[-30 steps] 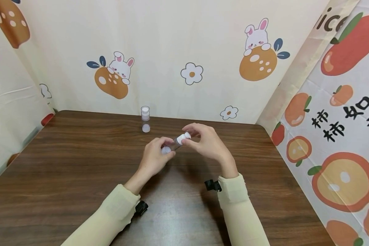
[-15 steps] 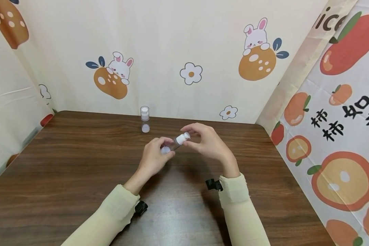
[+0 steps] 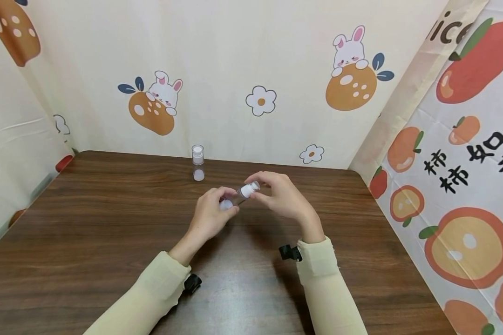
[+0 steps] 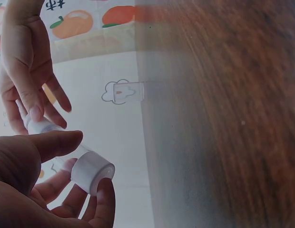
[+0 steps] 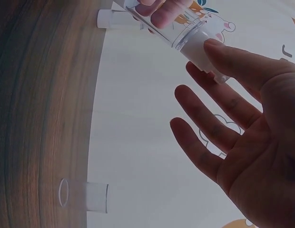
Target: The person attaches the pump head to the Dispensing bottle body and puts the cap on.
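In the head view my left hand grips a small clear pump bottle by its lower body, tilted with its top up to the right. Its white base shows between the left fingers in the left wrist view. My right hand pinches the white pump head between thumb and index finger; the other fingers are spread apart from it. Behind the hands a clear cap stands on the table in the right wrist view; the right hand hides it in the head view.
A second pump bottle, with a clear cap over its white top, stands upright near the back edge of the brown wooden table. Printed cloth hangs behind and along both sides of the table.
My right thumb and index finger have shifted slightly about the pump head, and its tip looks a little turned. The left hand and bottle have stayed almost in place.
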Demonstrator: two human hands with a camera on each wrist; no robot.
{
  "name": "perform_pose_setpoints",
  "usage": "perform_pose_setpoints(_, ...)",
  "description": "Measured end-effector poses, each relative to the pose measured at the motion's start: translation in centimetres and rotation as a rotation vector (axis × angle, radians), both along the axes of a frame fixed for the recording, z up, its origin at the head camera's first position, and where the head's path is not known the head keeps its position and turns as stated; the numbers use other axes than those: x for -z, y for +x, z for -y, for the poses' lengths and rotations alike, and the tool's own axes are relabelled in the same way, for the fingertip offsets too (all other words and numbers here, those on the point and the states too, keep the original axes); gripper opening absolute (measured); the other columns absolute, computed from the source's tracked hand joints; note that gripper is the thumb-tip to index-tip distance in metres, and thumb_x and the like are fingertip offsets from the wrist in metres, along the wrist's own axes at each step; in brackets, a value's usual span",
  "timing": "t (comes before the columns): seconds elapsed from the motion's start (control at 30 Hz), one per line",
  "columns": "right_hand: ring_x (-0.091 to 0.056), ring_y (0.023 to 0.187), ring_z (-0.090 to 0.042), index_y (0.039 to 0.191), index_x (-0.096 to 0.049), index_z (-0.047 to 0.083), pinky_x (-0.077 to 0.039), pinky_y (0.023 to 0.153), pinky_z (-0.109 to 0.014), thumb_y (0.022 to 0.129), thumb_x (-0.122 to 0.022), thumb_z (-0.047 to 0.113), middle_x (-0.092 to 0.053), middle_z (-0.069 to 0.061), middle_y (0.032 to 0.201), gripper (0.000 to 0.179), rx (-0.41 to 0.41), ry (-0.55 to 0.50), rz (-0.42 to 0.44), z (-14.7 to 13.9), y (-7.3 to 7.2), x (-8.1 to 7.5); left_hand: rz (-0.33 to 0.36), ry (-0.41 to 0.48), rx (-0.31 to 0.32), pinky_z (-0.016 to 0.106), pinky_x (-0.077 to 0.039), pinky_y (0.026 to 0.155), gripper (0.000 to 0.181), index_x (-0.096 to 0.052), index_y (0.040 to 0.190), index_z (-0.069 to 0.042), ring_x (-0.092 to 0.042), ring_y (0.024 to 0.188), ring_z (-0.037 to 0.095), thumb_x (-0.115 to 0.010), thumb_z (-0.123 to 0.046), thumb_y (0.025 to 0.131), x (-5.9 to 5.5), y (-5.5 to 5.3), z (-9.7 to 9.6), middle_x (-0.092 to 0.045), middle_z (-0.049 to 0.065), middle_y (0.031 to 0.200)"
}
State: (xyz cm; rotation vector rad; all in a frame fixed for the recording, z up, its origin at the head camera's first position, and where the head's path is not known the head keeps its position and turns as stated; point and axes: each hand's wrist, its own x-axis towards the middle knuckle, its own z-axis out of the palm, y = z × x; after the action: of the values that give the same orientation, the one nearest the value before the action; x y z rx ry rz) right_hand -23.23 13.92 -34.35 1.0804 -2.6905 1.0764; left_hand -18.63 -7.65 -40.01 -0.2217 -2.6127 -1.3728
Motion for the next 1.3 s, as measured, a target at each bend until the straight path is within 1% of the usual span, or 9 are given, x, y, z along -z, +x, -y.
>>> perform_pose_setpoints(0.2,-0.065,0.099,-0.010,0.116,-0.074,0.016,-0.053,0.102,-0.037,0.097,-0.080,0.014,-0.072,0.009,0.104,0.020,0.024,0.010,0.007,0.09,0.02,0.05,-0.018,0.005,0.001,0.046,-0.049,0.089,0.036,-0.075,0.120,-0.010,-0.065,0.105,0.030,-0.088,-0.012,0.086,0.13,-0.13,-0.01,-0.072,0.012,0.115)
perform_pose_setpoints(0.33,-0.065,0.095,-0.010,0.114,-0.074,0.017,-0.053,0.100,-0.036,0.097,-0.080,0.017,-0.071,0.009,0.099,0.017,0.043,0.013,0.011,0.23,0.03,0.12,-0.015,0.006,0.002,0.045,-0.049,0.090,0.036,-0.075,0.120,-0.010,-0.065,0.105,0.030,-0.088,-0.012,0.086,0.15,-0.13,0.01,-0.072,0.012,0.114)
perform_pose_setpoints(0.57,-0.065,0.092,-0.012,0.109,-0.074,0.018,-0.056,0.096,-0.045,0.098,-0.079,0.020,-0.071,0.008,0.095,0.013,0.064,-0.004,0.033,0.38,-0.03,0.28,-0.030,0.003,-0.001,0.045,-0.048,0.090,0.036,-0.075,0.119,-0.009,-0.065,0.105,0.030,-0.088,-0.011,0.085,0.25,-0.18,-0.03,-0.073,0.012,0.113)
perform_pose_setpoints(0.63,-0.066,0.092,-0.012,0.108,-0.074,0.018,-0.057,0.093,-0.046,0.098,-0.079,0.021,-0.071,0.008,0.094,0.012,0.076,-0.006,0.042,0.43,-0.03,0.33,-0.033,-0.001,-0.003,0.046,-0.048,0.089,0.036,-0.075,0.119,-0.009,-0.065,0.105,0.030,-0.088,-0.011,0.085,0.29,-0.21,-0.03,-0.073,0.011,0.113)
perform_pose_setpoints(0.8,-0.066,0.089,-0.013,0.106,-0.074,0.018,-0.056,0.079,-0.038,0.099,-0.079,0.024,-0.071,0.007,0.093,0.011,0.116,0.007,0.044,0.63,0.06,0.29,-0.014,0.000,-0.001,0.045,-0.048,0.090,0.036,-0.075,0.120,-0.010,-0.065,0.106,0.030,-0.088,-0.013,0.086,0.23,-0.18,-0.06,-0.072,0.011,0.114)
perform_pose_setpoints(0.9,-0.067,0.088,-0.012,0.104,-0.073,0.017,-0.055,0.076,-0.034,0.099,-0.078,0.026,-0.071,0.007,0.092,0.011,0.131,0.016,0.036,0.72,0.07,0.29,-0.005,0.002,0.001,0.045,-0.048,0.091,0.036,-0.075,0.120,-0.010,-0.064,0.106,0.029,-0.088,-0.014,0.087,0.15,-0.12,-0.06,-0.072,0.011,0.115)
perform_pose_setpoints(1.1,-0.068,0.091,-0.011,0.106,-0.073,0.019,-0.056,0.078,-0.035,0.098,-0.079,0.028,-0.070,0.008,0.093,0.013,0.139,0.015,0.034,0.68,0.11,0.20,-0.010,0.003,-0.002,0.045,-0.048,0.090,0.036,-0.075,0.120,-0.009,-0.065,0.105,0.030,-0.088,-0.014,0.086,0.10,-0.08,0.02,-0.072,0.012,0.114)
perform_pose_setpoints(1.3,-0.069,0.098,-0.013,0.117,-0.073,0.017,-0.057,0.091,-0.042,0.095,-0.083,0.027,-0.073,0.008,0.100,0.026,0.129,-0.012,0.032,0.25,0.24,-0.24,-0.001,0.010,-0.001,0.044,-0.048,0.090,0.037,-0.075,0.121,-0.010,-0.064,0.105,0.030,-0.088,-0.014,0.087,0.12,-0.10,-0.02,-0.071,0.011,0.115)
